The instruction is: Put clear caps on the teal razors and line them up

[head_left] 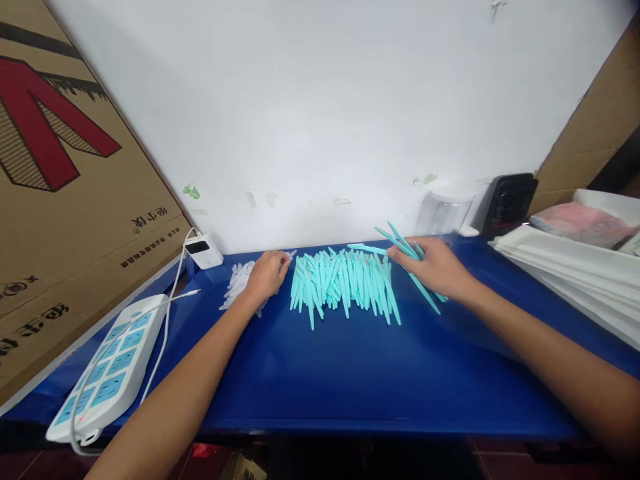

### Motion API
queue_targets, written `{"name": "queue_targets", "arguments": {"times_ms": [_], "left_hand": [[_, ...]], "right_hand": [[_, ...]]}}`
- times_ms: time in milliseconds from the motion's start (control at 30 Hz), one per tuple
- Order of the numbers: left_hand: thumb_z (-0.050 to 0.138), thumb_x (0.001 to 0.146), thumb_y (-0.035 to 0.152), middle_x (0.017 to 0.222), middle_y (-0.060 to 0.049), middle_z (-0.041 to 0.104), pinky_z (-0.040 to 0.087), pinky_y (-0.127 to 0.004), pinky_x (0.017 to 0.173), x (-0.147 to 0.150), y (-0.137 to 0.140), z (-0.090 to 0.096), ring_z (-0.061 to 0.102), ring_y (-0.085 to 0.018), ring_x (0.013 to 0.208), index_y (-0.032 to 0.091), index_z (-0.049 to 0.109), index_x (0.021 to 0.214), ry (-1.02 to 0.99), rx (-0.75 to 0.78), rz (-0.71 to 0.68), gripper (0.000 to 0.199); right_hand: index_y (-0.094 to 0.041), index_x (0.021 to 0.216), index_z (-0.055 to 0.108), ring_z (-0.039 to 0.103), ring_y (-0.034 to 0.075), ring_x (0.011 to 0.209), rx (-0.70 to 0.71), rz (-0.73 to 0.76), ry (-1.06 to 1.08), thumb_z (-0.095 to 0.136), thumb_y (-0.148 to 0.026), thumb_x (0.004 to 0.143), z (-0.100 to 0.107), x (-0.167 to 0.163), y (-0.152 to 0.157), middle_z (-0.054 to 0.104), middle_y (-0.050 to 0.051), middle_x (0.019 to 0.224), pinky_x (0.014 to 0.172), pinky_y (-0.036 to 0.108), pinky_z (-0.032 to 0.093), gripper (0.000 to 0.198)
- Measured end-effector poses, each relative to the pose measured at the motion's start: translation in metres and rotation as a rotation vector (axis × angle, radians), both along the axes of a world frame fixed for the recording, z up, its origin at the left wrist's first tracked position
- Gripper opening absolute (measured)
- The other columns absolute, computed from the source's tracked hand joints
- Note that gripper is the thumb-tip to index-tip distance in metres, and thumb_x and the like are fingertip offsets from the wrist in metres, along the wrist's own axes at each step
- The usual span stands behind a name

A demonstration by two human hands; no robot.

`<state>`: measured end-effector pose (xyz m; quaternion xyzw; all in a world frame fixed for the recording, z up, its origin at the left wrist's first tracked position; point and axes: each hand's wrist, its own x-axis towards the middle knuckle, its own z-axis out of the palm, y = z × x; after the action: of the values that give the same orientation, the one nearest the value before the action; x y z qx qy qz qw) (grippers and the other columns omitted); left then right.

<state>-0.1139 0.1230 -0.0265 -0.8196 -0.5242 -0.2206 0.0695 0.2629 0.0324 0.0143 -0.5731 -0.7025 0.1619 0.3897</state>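
A pile of turquoise eyebrow razors (345, 280) with slim tapered handles lies side by side at the middle of the blue table. To its left is a heap of small translucent plastic blade caps (239, 280), partly covered by my left hand (269, 275). That hand is closed, pinching a translucent cap (290, 256) between thumb and fingertips. Right of the pile, my right hand (429, 265) grips several turquoise razors (397, 233), which fan out at different angles. One razor (367, 249) points left from its fingers toward the pile. More turquoise ends show beneath the palm.
On the left stand a white power strip (107, 367) with a cable, a small white device (204, 249) and a large cardboard box (75, 200). At the right are a clear jar (447, 210), a black object (510, 200) and stacked white trays (570, 267). A white wall (320, 120) closes off the back.
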Motion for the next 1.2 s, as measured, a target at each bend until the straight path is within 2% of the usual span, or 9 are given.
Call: {"name": "queue_targets", "arguments": {"times_ms": [167, 300, 400, 533, 967, 1200], "left_hand": [[0.064, 0.098, 0.053, 0.103, -0.01, 0.081, 0.056, -0.037, 0.087, 0.016, -0.009, 0.011, 0.074, -0.025, 0.094, 0.017, 0.077, 0.106, -0.596, -0.199, -0.167, 0.039], [0.075, 0.089, 0.058, 0.101, -0.01, 0.082, 0.059, -0.036, 0.087, 0.035, -0.028, 0.02, 0.076, -0.025, 0.094, 0.016, 0.082, 0.101, -0.835, -0.317, -0.294, 0.044], [0.082, 0.085, 0.053, 0.09, -0.009, 0.082, 0.061, -0.035, 0.083, 0.047, -0.045, 0.024, 0.077, -0.024, 0.086, 0.016, 0.083, 0.097, -0.879, -0.401, -0.346, 0.038], [0.084, 0.084, 0.048, 0.087, -0.009, 0.082, 0.062, -0.037, 0.083, 0.057, -0.057, 0.026, 0.078, -0.024, 0.084, 0.017, 0.083, 0.095, -0.884, -0.451, -0.379, 0.033], [0.084, 0.083, 0.05, 0.086, -0.009, 0.082, 0.063, -0.037, 0.083, 0.059, -0.059, 0.027, 0.079, -0.025, 0.087, 0.017, 0.082, 0.094, -0.928, -0.456, -0.326, 0.035], [0.083, 0.084, 0.049, 0.085, -0.008, 0.082, 0.064, -0.039, 0.085, 0.061, -0.061, 0.025, 0.079, -0.026, 0.086, 0.018, 0.083, 0.092, -0.903, -0.476, -0.354, 0.031]], "right_hand": [[-0.021, 0.069, 0.056, 0.032, 0.012, 0.056, -0.078, 0.08, 0.227, 0.071, -0.072, 0.084, 0.006, -0.002, -0.006, 0.04, -0.005, 0.06, 0.055, 0.028, 0.025, 0.055], [-0.02, 0.07, 0.062, 0.028, 0.01, 0.052, -0.143, 0.114, 0.274, 0.074, -0.08, 0.076, 0.009, -0.004, -0.01, 0.038, -0.005, 0.057, 0.05, 0.028, 0.021, 0.061], [-0.02, 0.069, 0.064, 0.028, 0.01, 0.051, -0.168, 0.112, 0.25, 0.075, -0.081, 0.074, 0.013, -0.006, -0.014, 0.037, -0.005, 0.055, 0.049, 0.028, 0.02, 0.062], [-0.021, 0.067, 0.063, 0.027, 0.01, 0.05, -0.198, 0.12, 0.211, 0.074, -0.079, 0.076, 0.013, -0.006, -0.015, 0.034, -0.006, 0.055, 0.049, 0.028, 0.019, 0.06], [-0.022, 0.067, 0.061, 0.028, 0.01, 0.051, -0.19, 0.106, 0.222, 0.074, -0.077, 0.079, 0.01, -0.005, -0.013, 0.036, -0.006, 0.056, 0.05, 0.029, 0.019, 0.058], [-0.022, 0.065, 0.059, 0.025, 0.011, 0.052, -0.207, 0.148, 0.176, 0.075, -0.076, 0.078, 0.007, -0.006, -0.012, 0.033, -0.006, 0.056, 0.052, 0.03, 0.018, 0.057]]}}
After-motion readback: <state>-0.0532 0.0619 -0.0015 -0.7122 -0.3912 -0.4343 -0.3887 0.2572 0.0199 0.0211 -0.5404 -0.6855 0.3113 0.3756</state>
